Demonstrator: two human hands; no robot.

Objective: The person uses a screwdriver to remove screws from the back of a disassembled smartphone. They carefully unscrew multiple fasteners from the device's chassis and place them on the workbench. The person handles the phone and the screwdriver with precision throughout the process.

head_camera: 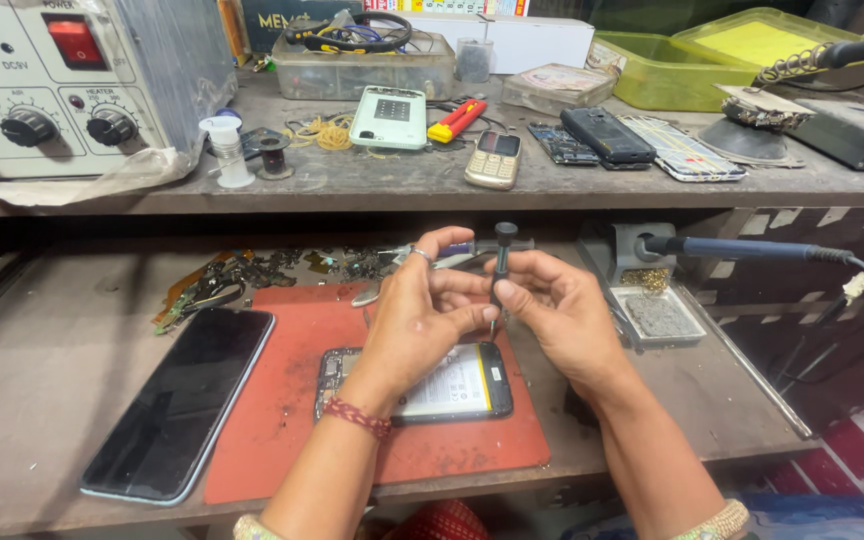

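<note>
2 bare hands are seen over a lower workbench shelf. at the far left, a grey station with a red switch and 2 knobs (62, 85) is set on the upper shelf (432, 185). below it, a dark phone (180, 400) is laid face up on the lower shelf, its right edge overlapping a red work mat (282, 400). further right, an opened phone with its battery showing (452, 385) is laid on the mat, directly under the hands. the left hand (417, 320), ringed and with a red thread band at the wrist, is curled, its fingertips brought against the lower end of a black screwdriver (500, 275). the screwdriver is held nearly upright, tip down, above the opened phone. the right hand (562, 315) is closed around the shaft, pinching it between thumb and fingers. on the upper shelf behind, a pale green phone back (389, 117), a gold keypad phone (494, 158) and a black phone (607, 135) are laid out. to the right, a blue-handled soldering iron (742, 248) is rested in its stand beside a small sponge tray (657, 315).
</note>
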